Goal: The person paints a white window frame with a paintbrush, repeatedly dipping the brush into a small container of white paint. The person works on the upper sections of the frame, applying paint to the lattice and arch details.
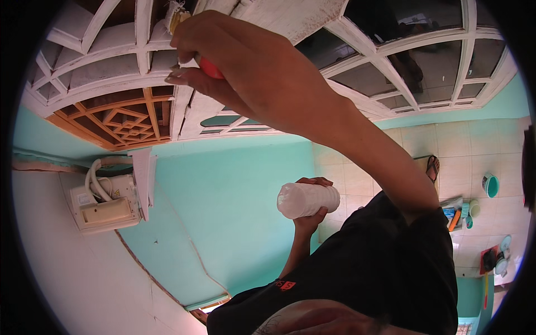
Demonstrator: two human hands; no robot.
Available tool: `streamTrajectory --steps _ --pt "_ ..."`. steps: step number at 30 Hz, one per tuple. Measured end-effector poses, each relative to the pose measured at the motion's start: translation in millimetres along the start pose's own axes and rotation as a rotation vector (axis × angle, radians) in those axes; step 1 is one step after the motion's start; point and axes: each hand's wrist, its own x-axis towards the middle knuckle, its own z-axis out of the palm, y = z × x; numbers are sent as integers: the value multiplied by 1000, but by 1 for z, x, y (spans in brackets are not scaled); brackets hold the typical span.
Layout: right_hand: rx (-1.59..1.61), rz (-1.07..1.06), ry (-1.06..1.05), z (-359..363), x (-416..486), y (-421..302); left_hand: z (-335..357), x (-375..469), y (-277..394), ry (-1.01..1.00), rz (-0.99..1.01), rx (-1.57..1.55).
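Observation:
In the head view, my right hand (247,63) reaches up to the top of the picture and grips a paintbrush (211,69). Its red handle shows between fingers and palm, and its whitish, frayed bristles are by a white-painted wooden lattice frame (143,37). Whether the bristles touch the wood, I cannot tell. Lower down, my left hand (312,217) is wrapped around a ribbed plastic bottle or container (307,200) with whitish contents. The container's rounded end faces the camera; its other end is turned away. Large white window frames (372,52) with dark glass panes stretch across the upper right.
An unpainted wooden lattice vent (130,121) adjoins the white frames. An air-conditioner unit (111,205) is mounted at left near the turquoise wall (226,188). On the tiled floor (452,142) are a turquoise bucket (490,185), small tubs (474,208) and a red dustpan-like item (488,259).

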Motion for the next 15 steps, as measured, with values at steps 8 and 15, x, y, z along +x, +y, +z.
streamTrajectory --steps 8,15 --pt "105 92 19 16 -1 11 1 -7 7 45 -78 36" --pt "152 113 21 31 4 21 -4 -5 -3 60 -59 26"
